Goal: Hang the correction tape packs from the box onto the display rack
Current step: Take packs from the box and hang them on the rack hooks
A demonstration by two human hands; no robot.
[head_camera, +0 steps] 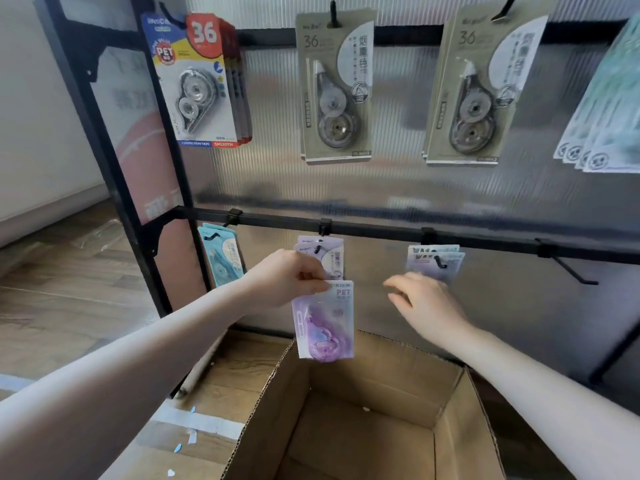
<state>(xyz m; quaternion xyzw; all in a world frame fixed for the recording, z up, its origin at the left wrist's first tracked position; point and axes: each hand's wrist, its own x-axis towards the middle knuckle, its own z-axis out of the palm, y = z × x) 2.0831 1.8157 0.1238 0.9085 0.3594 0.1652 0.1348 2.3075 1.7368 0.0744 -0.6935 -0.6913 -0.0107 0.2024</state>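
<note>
My left hand (289,277) pinches the top edge of a purple correction tape pack (323,323), which hangs over the open cardboard box (450,403). The pack is just below the purple packs (327,252) on the middle hook of the lower rail (374,232). My right hand (426,303) hovers with loosely curled fingers and holds nothing, just below the pale purple packs (434,261) on the hook to the right. The visible part of the box inside shows no packs.
The upper rail carries a red-and-blue pack stack (204,84), two beige packs (336,88) (474,91) and green packs (602,112) at the far right. Blue packs (221,256) hang at lower left. A bare hook (571,271) sticks out at lower right. The floor is wood.
</note>
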